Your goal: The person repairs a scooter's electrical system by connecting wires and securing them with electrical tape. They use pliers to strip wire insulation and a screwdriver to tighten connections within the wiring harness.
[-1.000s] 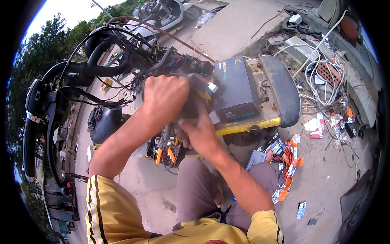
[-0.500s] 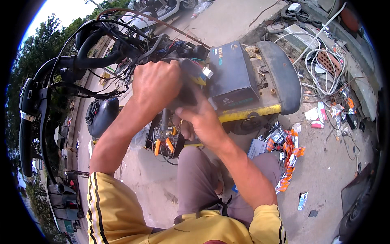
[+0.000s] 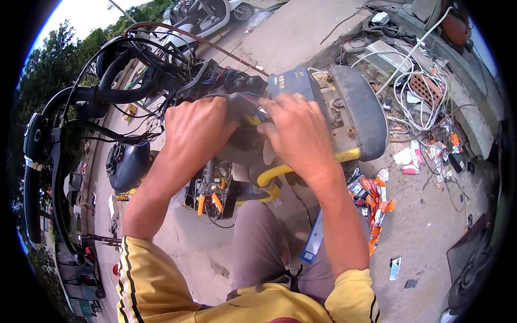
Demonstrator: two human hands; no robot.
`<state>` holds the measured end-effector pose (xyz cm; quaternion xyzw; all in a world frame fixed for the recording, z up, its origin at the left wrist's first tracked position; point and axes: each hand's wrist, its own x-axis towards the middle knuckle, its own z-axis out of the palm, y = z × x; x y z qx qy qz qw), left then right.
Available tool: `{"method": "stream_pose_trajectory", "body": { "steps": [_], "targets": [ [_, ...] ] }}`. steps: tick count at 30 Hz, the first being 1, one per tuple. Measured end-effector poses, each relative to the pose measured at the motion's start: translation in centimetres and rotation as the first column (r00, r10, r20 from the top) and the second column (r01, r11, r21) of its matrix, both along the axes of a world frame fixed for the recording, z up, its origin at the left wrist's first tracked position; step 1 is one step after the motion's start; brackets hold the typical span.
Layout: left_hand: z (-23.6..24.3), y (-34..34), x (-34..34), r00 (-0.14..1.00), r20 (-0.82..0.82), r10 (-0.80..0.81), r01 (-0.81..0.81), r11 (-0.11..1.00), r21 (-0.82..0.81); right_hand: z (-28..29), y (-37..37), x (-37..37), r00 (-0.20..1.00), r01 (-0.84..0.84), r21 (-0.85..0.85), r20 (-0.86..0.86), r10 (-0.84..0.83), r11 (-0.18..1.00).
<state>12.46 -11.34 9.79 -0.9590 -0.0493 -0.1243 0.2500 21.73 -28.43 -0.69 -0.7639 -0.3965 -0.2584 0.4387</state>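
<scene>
My left hand (image 3: pixel 195 129) is closed on the edge of a dark plastic cover (image 3: pixel 245 141) in front of the vehicle's frame. Coloured wires come out at the top of that cover. My right hand (image 3: pixel 300 132) is on the cover's other side, thumb and fingers bent together around the wires; its fingers partly hide the small pale part there. Just behind my right hand stands a dark box (image 3: pixel 293 83) on the vehicle. A black tool holder (image 3: pixel 234 185) with orange-handled pliers (image 3: pixel 210 204) sits below my left hand.
Black handlebars (image 3: pixel 81 96) with loose cables rise at the left. A yellow frame tube (image 3: pixel 274 175) runs below my hands, and a grey seat-like part (image 3: pixel 358 113) is at the right. Torn orange-silver wrappers (image 3: pixel 379 207), a coiled white cable (image 3: pixel 414 102) and rubble lie on the ground.
My right hand has moved from under the cover up to the wires. My left hand still grips the cover. The yellow tube and blue-white box show more fully.
</scene>
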Motion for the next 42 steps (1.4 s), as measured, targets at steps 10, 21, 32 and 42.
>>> {"method": "stream_pose_trajectory", "body": {
  "steps": [10,21,32,42],
  "targets": [
    [2.0,-0.9,0.8,0.980,0.121,-0.157,0.151,0.987,0.058,3.0,-0.6,5.9,0.894,-0.318,-0.212,-0.392,0.217,0.924],
    [1.7,0.5,3.7,0.987,-0.072,-0.142,0.150,0.981,0.124,-0.2,4.4,10.0,0.907,-0.343,0.385,-0.102,0.409,0.857],
    [1.4,0.1,4.1,0.986,-0.109,-0.126,0.137,0.985,0.103,0.2,2.8,10.2,0.820,-0.380,0.157,-0.400,0.410,0.912],
    [5.0,0.5,4.5,0.966,-0.184,-0.184,0.134,0.958,-0.252,0.1,4.2,10.7,0.876,-0.331,0.294,-0.257,0.407,0.897]
  ]
}}
